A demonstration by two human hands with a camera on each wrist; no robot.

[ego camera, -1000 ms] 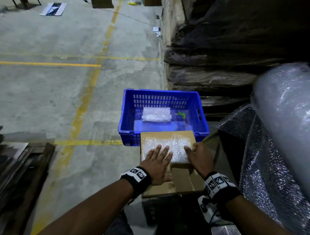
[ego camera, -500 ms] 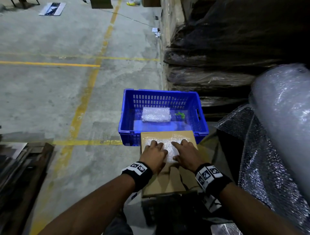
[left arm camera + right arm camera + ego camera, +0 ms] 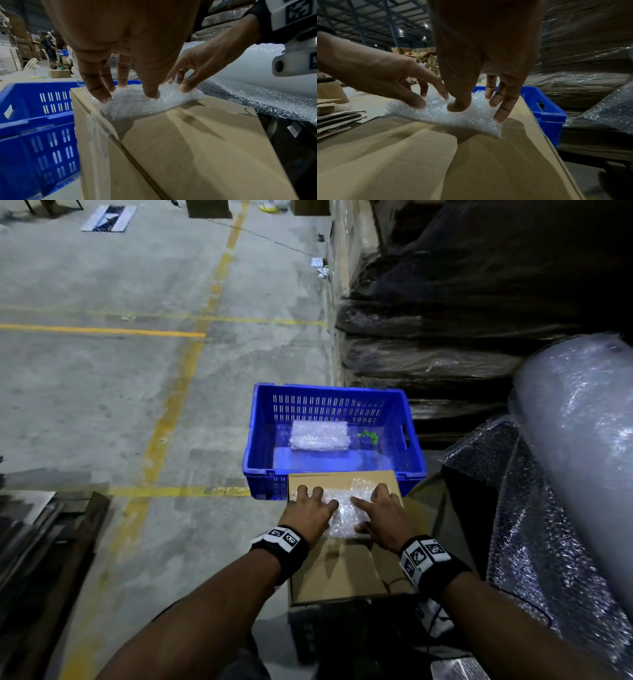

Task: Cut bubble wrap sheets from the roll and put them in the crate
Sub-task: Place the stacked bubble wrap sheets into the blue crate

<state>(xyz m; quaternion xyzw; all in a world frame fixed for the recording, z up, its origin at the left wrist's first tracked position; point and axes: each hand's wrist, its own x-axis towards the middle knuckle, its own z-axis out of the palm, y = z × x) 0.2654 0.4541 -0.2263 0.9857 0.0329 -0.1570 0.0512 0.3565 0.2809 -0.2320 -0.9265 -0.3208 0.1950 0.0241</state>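
Observation:
A small bubble wrap sheet (image 3: pixel 344 515) lies bunched on top of a brown cardboard box (image 3: pixel 342 570). My left hand (image 3: pixel 313 505) grips its left part, thumb and curled fingers dug into the wrap (image 3: pixel 133 108). My right hand (image 3: pixel 375 505) grips the right part, with its thumb on top and its fingers over the far right edge (image 3: pixel 453 119). Just beyond the box, the blue crate (image 3: pixel 329 387) holds a folded bubble wrap sheet (image 3: pixel 319 435). The big bubble wrap roll (image 3: pixel 582 412) lies at my right, loose wrap hanging below it.
A small green object (image 3: pixel 368 435) lies in the crate beside the folded sheet. Dark wrapped pallets (image 3: pixel 445 302) stand behind the crate and roll. Flattened cardboard (image 3: pixel 41 542) is stacked at the left. Concrete floor with yellow lines (image 3: pixel 171 412) spreads left of the crate.
One second ago both hands lay flat on the spread sheet. They moved to its far edge, curled, and have drawn the wrap into a narrower, raised bunch.

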